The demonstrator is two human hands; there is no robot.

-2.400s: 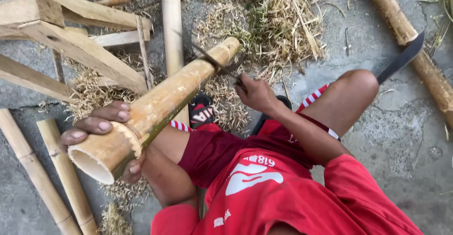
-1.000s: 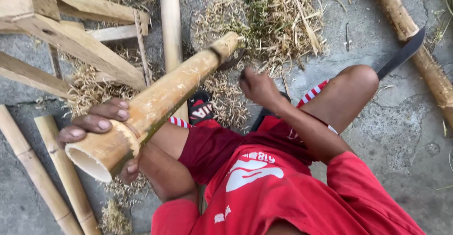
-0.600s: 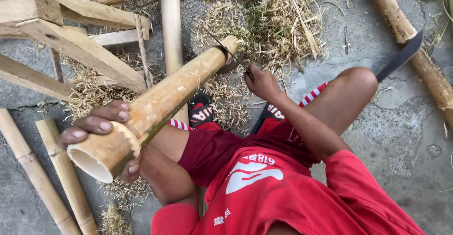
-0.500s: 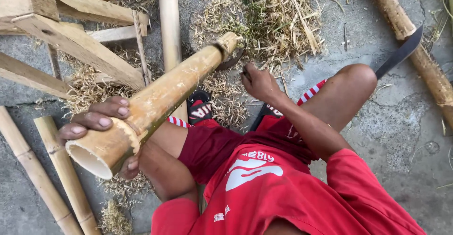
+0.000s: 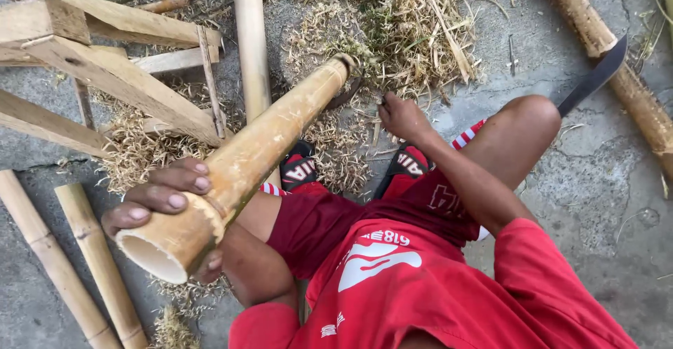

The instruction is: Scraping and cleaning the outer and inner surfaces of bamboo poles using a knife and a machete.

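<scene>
A thick, hollow, tan bamboo pole (image 5: pixel 259 152) slants across the person's lap, its open cut end nearest the camera and its far end resting on the ground at a heap of dry straw-coloured shavings (image 5: pixel 392 33). The left hand (image 5: pixel 165 202) wraps the near end, fingers curled over the top. The right hand (image 5: pixel 401 116), closed around a small dark curved blade, has dropped from mid-air to just right of the pole's far end. A long dark machete (image 5: pixel 592 79) lies further right of the pole.

No packages, labels, signs or screens show on the ground among the bamboo.
</scene>
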